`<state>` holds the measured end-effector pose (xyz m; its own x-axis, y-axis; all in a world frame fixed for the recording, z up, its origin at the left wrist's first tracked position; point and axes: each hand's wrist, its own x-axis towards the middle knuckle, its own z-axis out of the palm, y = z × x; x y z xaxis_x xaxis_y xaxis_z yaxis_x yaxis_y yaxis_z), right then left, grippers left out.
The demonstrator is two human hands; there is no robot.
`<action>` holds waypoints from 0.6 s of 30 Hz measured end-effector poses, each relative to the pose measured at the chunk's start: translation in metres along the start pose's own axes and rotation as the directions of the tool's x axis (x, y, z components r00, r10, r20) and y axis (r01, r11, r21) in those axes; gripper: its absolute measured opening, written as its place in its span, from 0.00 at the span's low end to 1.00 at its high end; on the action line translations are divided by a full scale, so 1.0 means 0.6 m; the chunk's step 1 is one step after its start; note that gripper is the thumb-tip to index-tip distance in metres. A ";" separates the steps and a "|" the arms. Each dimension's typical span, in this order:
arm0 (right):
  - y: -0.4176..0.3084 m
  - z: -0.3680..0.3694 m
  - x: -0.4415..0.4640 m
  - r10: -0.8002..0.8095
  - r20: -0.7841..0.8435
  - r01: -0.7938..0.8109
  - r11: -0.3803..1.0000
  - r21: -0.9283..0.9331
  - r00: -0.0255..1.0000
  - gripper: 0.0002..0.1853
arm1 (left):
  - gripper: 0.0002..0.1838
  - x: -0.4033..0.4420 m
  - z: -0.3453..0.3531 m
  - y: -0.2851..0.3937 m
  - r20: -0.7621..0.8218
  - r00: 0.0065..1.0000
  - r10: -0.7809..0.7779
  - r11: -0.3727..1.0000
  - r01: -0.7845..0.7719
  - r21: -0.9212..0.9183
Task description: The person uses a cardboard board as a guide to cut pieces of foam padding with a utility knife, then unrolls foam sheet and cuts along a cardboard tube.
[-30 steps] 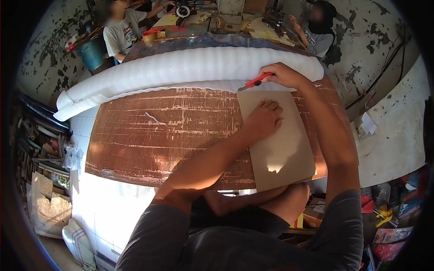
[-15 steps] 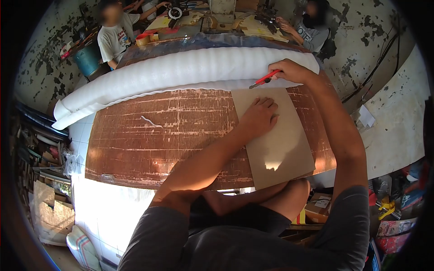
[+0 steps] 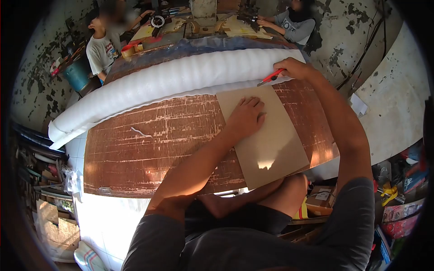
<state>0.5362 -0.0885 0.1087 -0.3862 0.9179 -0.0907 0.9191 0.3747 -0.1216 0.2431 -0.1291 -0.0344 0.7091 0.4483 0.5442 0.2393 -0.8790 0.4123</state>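
Note:
My left hand (image 3: 246,116) lies flat with fingers stretched out on a brown cardboard sheet (image 3: 271,147), near its far end. My right hand (image 3: 293,69) is wrapped round a red utility knife (image 3: 274,76). The knife's tip points down and left at the sheet's far edge, where the white foam roll's loose edge lies; whether the blade touches is too small to tell. The white foam roll (image 3: 181,77) stretches across the far side of the worn brown table (image 3: 181,135), just beyond both hands.
A thin white foam strip (image 3: 141,132) lies on the table's left part. Two people (image 3: 103,52) (image 3: 294,25) sit beyond the roll at a cluttered bench. Shelves and scraps (image 3: 49,180) stand at left. A cardboard box (image 3: 322,198) and colourful packages are low at right.
My right hand has drawn the knife rightward along the sheet's far edge. My left hand stays on the sheet. The whole view has shifted slightly; the person at back left has changed posture.

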 end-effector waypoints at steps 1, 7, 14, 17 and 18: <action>0.008 0.001 -0.006 0.005 -0.007 -0.005 1.000 0.001 1.000 0.07 | 0.22 0.000 0.001 -0.002 0.002 1.000 0.003 1.000 -0.003 0.001; 0.046 0.001 -0.055 0.107 -0.060 -0.112 0.989 -0.093 0.993 0.11 | 0.23 0.001 0.001 -0.001 0.019 1.000 -0.001 1.000 0.001 0.014; 0.077 0.023 -0.110 0.170 -0.139 -0.186 0.976 -0.112 0.976 0.07 | 0.23 0.003 -0.002 0.001 0.034 0.999 0.004 1.000 -0.004 0.014; 0.058 0.039 -0.155 0.175 -0.370 -0.131 0.981 0.141 0.912 0.05 | 0.23 0.002 -0.004 0.000 0.034 0.999 0.002 1.000 -0.002 0.021; 0.042 0.052 -0.173 0.274 -0.367 -0.156 0.934 0.321 0.889 0.05 | 0.23 0.001 -0.002 -0.001 0.026 1.000 0.006 1.000 -0.007 0.016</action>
<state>0.5969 -0.1785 0.0844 -0.0626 0.9665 0.2490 0.8938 0.1653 -0.4169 0.2423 -0.1279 -0.0334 0.7276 0.4385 0.5275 0.2453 -0.8845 0.3970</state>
